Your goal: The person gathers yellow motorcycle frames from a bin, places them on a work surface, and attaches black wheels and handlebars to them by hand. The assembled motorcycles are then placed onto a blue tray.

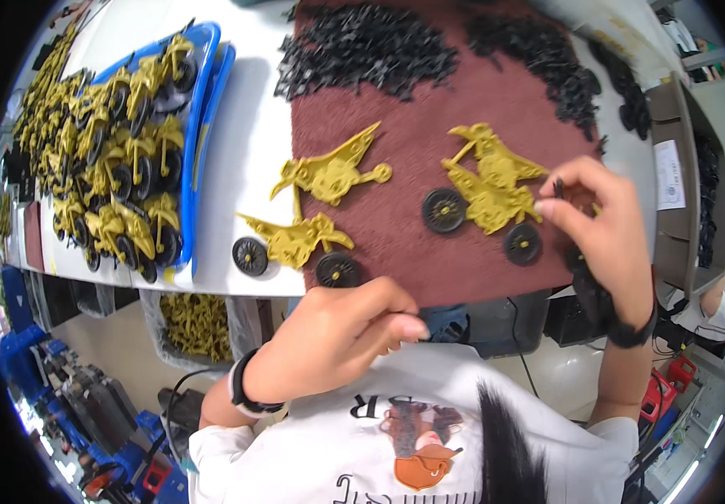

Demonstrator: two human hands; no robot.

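Note:
My right hand (602, 218) is at the right side of the brown cloth, thumb and index finger closed around a small black plastic part (558, 187). Its fingertips are beside a pair of yellow toy motorcycle bodies (497, 197) joined together, which have a black front and rear wheel (523, 244). My left hand (337, 336) is over the table's near edge with its fingers curled in; whatever they may hold is hidden. Just beyond it lies a yellow toy motorcycle (295, 242) with two black wheels, linked to another yellow body (329, 172) without wheels.
A blue tray (203, 143) heaped with yellow toy motorcycles stands at the left. Piles of small black parts (366, 50) lie at the back of the brown cloth (404, 143). Below the table edge is a lined bin of yellow pieces (194, 323). Another person (719, 307) is at far right.

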